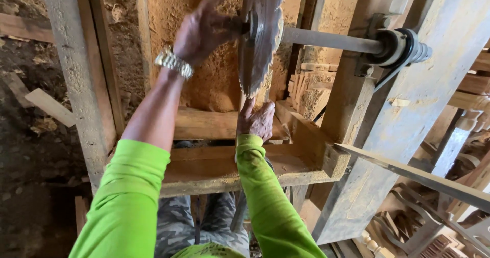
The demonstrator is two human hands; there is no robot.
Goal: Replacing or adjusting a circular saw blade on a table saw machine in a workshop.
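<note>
Left hand, fingers loosely spread, pressed against the hub of the circular saw blade on its steel shaft. Right hand reached just below the blade's teeth; its finger state could not be told. Sawdust lay behind both.

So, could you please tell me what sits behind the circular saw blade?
Behind the circular saw blade is a sawdust-caked wooden wall. The left hand covers the hub, so the fastening there is hidden.

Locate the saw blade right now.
Head view, top centre: the circular saw blade sits edge-on on the steel shaft, left hand at its hub, right hand just below its teeth.
</note>
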